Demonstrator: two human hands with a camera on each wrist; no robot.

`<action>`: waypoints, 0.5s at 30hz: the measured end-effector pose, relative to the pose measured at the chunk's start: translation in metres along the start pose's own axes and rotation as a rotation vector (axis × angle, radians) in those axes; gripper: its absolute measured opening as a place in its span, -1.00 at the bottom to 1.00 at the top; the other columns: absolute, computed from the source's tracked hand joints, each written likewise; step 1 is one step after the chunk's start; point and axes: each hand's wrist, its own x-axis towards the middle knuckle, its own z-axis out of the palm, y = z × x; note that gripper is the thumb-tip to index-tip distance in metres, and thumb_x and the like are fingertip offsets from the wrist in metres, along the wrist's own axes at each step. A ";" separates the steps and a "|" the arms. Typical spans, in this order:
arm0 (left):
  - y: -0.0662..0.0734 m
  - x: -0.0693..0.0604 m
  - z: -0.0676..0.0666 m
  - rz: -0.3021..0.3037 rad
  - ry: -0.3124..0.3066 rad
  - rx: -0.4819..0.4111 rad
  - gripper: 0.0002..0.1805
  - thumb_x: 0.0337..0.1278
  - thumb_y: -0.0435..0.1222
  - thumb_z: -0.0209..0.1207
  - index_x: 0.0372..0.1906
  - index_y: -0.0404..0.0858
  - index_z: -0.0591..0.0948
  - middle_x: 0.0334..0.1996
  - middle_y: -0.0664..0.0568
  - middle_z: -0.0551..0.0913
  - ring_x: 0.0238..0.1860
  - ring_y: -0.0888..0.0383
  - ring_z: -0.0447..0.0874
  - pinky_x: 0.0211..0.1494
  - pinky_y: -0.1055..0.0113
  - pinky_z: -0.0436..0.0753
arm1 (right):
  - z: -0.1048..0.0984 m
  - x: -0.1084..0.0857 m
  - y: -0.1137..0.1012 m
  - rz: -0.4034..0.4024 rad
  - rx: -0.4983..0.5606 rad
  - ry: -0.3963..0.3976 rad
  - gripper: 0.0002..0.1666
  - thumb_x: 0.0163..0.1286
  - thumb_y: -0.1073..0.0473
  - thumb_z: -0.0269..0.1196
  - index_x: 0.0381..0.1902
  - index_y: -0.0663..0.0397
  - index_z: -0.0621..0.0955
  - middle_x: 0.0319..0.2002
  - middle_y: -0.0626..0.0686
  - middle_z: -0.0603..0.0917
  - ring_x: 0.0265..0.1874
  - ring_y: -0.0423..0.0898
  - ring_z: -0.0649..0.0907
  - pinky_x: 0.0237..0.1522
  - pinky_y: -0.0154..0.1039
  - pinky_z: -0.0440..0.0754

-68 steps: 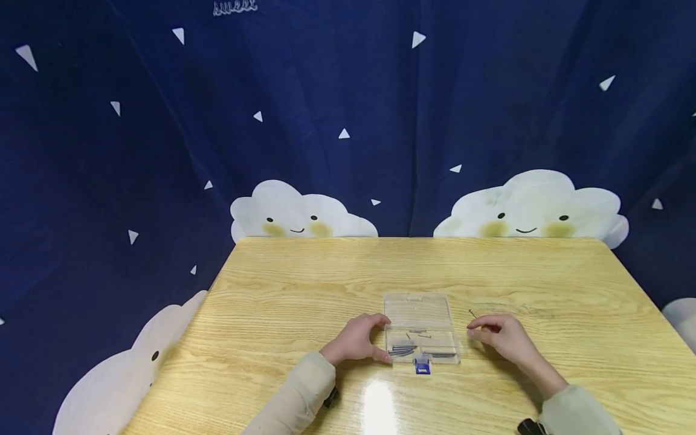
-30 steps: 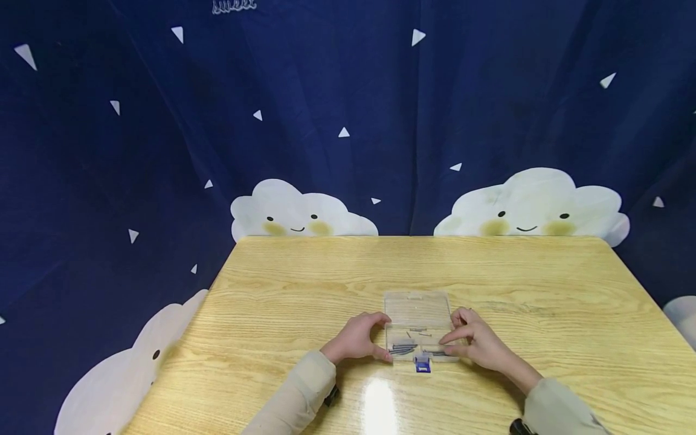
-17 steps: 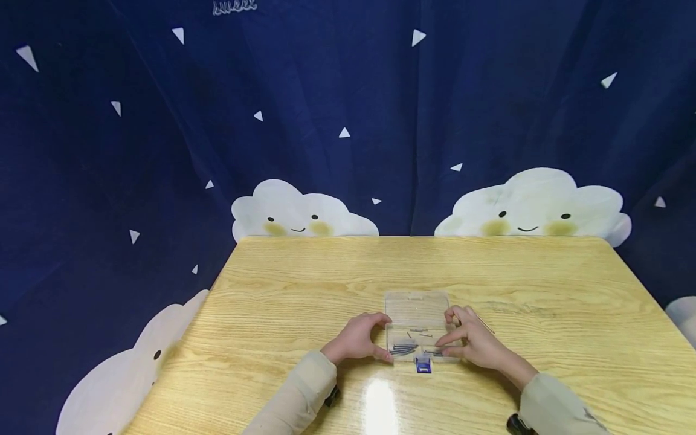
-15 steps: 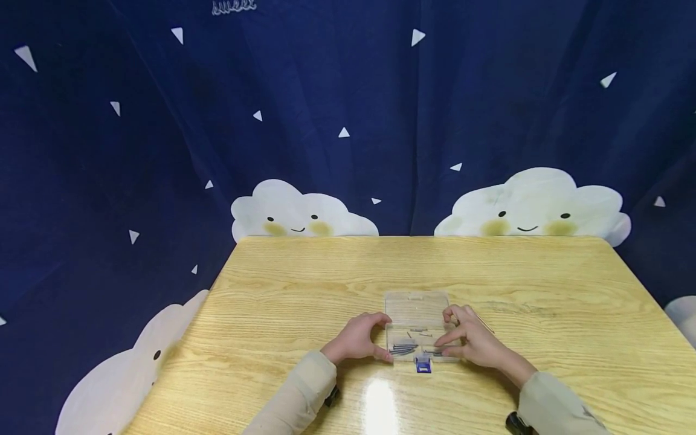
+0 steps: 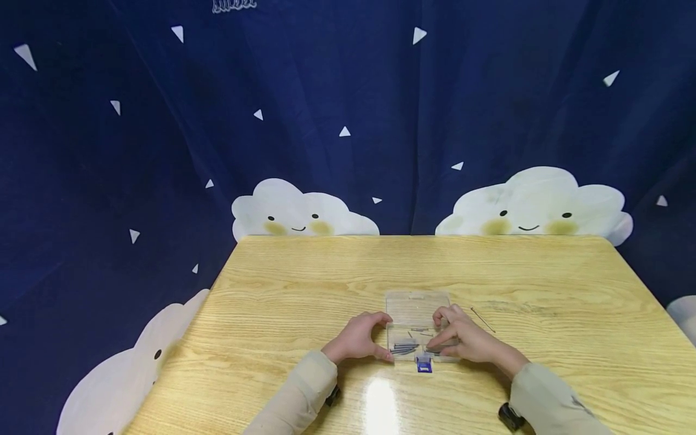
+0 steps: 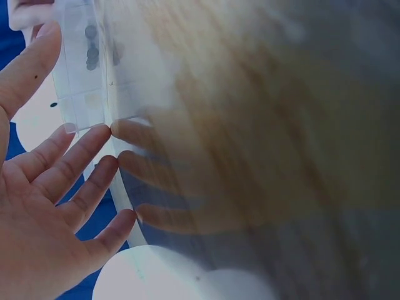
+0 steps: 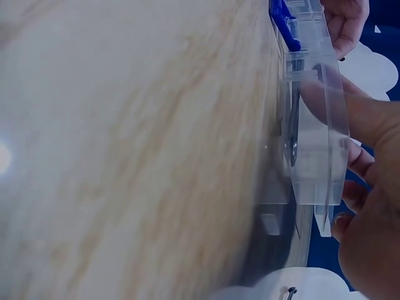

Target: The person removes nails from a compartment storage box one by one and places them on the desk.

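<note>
- Far left: dark blue curtain (image 5: pixel 70 181) with white triangles; white cloud print (image 5: pixel 130 374) low on it, beside the table edge.
- Table (image 5: pixel 304 290): light wood grain, glare spot near the front.
- Left sleeve (image 5: pixel 299 393): beige, black device at the wrist.
- Left hand (image 5: pixel 356 339): at the box's left side, index near the far corner, thumb near the front corner. Thumb and fingers apart; fingers fairly straight in the left wrist view, tips at the box and table edge.
- Clear box (image 5: pixel 400 335): on the table, between both hands, lid (image 5: pixel 415 308) folded back on the far side.
- Front left compartment: dark nails (image 5: pixel 403 349), lying roughly side by side.
- Far compartment: a few small thin nails (image 5: pixel 420 330), scattered.
- Blue latch (image 5: pixel 424 366): middle of the box's front side, hanging toward the person.
- Right hand (image 5: pixel 467 338): over the box's right part, thumb and index tips down in the front right compartment, at more dark nails (image 5: pixel 433 351). Right wrist view shows the thumb behind the clear wall; can't tell if the tips are together on a nail or apart.
- Loose nail (image 5: pixel 483 320): flat on the table, right of the box, just beyond the right hand, lying diagonally.
- Right sleeve (image 5: pixel 549 399): beige, black device at the wrist.
</note>
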 end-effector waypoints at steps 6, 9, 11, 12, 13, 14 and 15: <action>0.000 0.001 0.001 -0.009 0.007 -0.002 -0.25 -0.40 -0.01 0.46 0.06 -0.15 0.48 -0.10 0.13 0.60 -0.01 0.16 0.46 0.11 0.26 0.37 | 0.001 0.003 0.000 -0.024 -0.007 -0.030 -0.64 -0.15 0.27 0.43 -0.31 -0.19 0.73 -0.31 -0.05 0.36 -0.29 -0.17 0.20 -0.29 -0.32 0.14; 0.000 0.001 0.000 -0.013 0.007 -0.007 -0.26 -0.39 -0.02 0.46 0.06 -0.15 0.48 -0.10 0.13 0.60 -0.01 0.16 0.45 0.12 0.25 0.37 | 0.001 0.005 0.000 -0.040 -0.022 -0.031 -0.63 -0.17 0.28 0.44 -0.32 -0.19 0.73 -0.32 -0.05 0.34 -0.30 -0.17 0.20 -0.29 -0.33 0.13; 0.001 0.001 0.000 -0.016 0.006 -0.009 -0.26 -0.39 -0.02 0.46 0.06 -0.15 0.48 -0.10 0.13 0.59 -0.01 0.15 0.45 0.13 0.25 0.36 | 0.001 0.005 0.001 -0.042 -0.033 -0.035 -0.63 -0.17 0.28 0.44 -0.32 -0.20 0.73 -0.33 -0.05 0.33 -0.30 -0.19 0.18 -0.30 -0.33 0.12; 0.000 0.001 0.000 -0.016 0.006 -0.011 -0.26 -0.40 -0.02 0.46 0.06 -0.15 0.48 -0.10 0.13 0.60 -0.01 0.15 0.45 0.12 0.25 0.36 | 0.001 0.005 0.001 -0.039 -0.036 -0.039 -0.63 -0.17 0.28 0.44 -0.33 -0.21 0.73 -0.33 -0.05 0.32 -0.30 -0.19 0.17 -0.30 -0.34 0.11; 0.000 0.001 0.000 -0.018 0.005 -0.013 -0.26 -0.40 -0.02 0.46 0.06 -0.15 0.48 -0.10 0.13 0.60 -0.01 0.15 0.45 0.13 0.24 0.36 | 0.001 0.005 0.001 -0.034 -0.039 -0.043 -0.63 -0.17 0.28 0.44 -0.33 -0.22 0.73 -0.33 -0.06 0.32 -0.30 -0.20 0.17 -0.30 -0.34 0.12; 0.000 0.001 0.000 -0.020 0.004 -0.014 -0.26 -0.40 -0.02 0.46 0.06 -0.15 0.48 -0.10 0.13 0.60 -0.01 0.15 0.45 0.13 0.24 0.36 | 0.001 0.005 0.001 -0.030 -0.042 -0.047 -0.64 -0.17 0.27 0.44 -0.34 -0.23 0.73 -0.33 -0.06 0.31 -0.30 -0.21 0.16 -0.31 -0.34 0.12; 0.000 0.001 0.001 -0.021 0.003 -0.013 -0.26 -0.40 -0.02 0.46 0.06 -0.14 0.48 -0.10 0.14 0.60 -0.01 0.16 0.45 0.13 0.24 0.36 | 0.001 0.005 0.001 -0.025 -0.042 -0.051 -0.64 -0.16 0.27 0.44 -0.34 -0.24 0.73 -0.32 -0.07 0.30 -0.30 -0.21 0.15 -0.31 -0.34 0.11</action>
